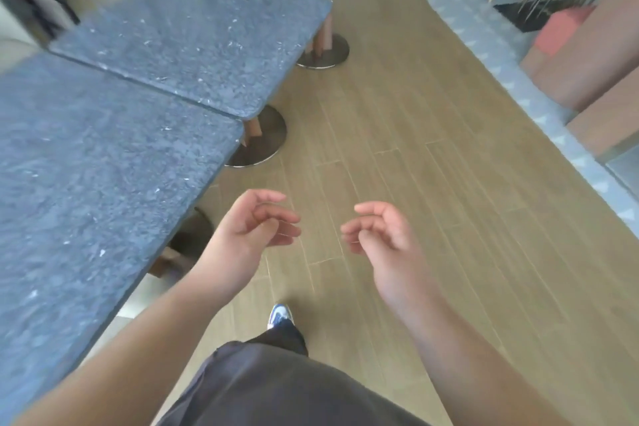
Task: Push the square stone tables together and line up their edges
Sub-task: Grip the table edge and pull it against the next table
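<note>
Near table cropped left; far table blurred; left hand, right hand loosely curled, empty.

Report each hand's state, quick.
Left hand: open, fingers loosely curled, holding nothing.
Right hand: open, fingers loosely curled, holding nothing.

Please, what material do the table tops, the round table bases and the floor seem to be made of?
Near table top and second table top: likely stone, perhaps granite; dark grey-blue, speckled white, slight sheen, rough chipped-looking edges.
Round base: probably metal, brushed or polished; its rim reflects light.
Floor: wood-look planks, matte; visible grain and seams. Real wood or laminate, I cannot tell.
</note>
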Tool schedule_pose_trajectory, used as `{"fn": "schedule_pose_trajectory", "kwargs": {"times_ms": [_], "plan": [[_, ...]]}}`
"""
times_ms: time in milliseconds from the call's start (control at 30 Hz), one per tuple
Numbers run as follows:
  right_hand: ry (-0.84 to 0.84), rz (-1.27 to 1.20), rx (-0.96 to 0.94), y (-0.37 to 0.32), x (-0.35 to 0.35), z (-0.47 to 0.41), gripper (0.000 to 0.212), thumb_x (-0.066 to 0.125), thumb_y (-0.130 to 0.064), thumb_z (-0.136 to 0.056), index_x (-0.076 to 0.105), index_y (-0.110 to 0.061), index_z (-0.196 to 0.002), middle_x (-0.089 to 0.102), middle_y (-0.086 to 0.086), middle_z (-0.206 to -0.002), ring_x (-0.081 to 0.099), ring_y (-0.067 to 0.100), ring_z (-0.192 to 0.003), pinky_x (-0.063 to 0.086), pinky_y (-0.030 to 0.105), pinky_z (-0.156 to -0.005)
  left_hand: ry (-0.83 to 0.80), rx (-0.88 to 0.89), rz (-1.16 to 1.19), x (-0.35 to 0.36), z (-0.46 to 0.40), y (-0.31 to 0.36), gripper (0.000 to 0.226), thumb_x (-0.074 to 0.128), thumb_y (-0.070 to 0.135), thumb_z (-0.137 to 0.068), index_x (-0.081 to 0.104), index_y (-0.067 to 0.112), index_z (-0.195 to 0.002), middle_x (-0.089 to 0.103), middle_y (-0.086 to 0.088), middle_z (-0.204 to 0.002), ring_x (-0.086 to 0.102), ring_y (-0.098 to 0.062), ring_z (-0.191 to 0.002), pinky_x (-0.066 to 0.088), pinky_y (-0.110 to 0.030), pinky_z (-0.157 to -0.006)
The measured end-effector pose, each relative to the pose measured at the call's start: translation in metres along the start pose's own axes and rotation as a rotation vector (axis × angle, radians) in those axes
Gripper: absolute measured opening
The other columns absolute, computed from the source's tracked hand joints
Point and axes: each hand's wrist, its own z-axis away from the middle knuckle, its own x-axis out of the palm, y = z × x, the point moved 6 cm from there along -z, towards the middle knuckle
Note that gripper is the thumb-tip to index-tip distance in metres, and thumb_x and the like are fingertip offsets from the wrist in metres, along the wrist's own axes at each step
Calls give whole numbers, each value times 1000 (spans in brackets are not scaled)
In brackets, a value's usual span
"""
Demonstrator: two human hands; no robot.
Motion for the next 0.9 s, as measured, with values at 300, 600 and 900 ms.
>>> {"fn": "schedule_pose_trajectory", "kwargs": {"times_ms": [300, 600, 900], "plan": [[-206, 102, 0, -24, 74, -142, 34, 41, 6, -98, 56, -21, -113, 72, 0, -95, 70, 16, -90, 56, 35, -90, 147, -61, 76, -69, -110, -13, 31, 38, -10, -100, 55, 9, -117, 74, -6, -95, 72, -28, -90, 59, -37, -84], [-382, 65, -35, -65, 157, -259, 33, 37, 13, -97, 53, -12, -112, 67, 5, -92, 66, 10, -83, 54, 25, -82, 305, -124, 155, -136, -205, -6, 35, 37, -12, -98, 56, 13, -113, 73, 1, -90, 71, -22, -87, 56, -35, -81], [-520, 26, -39, -60, 174, -346, 32, 40, 9, -94, 55, -15, -110, 68, 3, -89, 66, 16, -84, 55, 28, -79, 488, -143, 162, -155, -249, 0, 34, 38, -12, -98, 57, 10, -116, 73, -5, -94, 71, -24, -88, 59, -37, -84]]}}
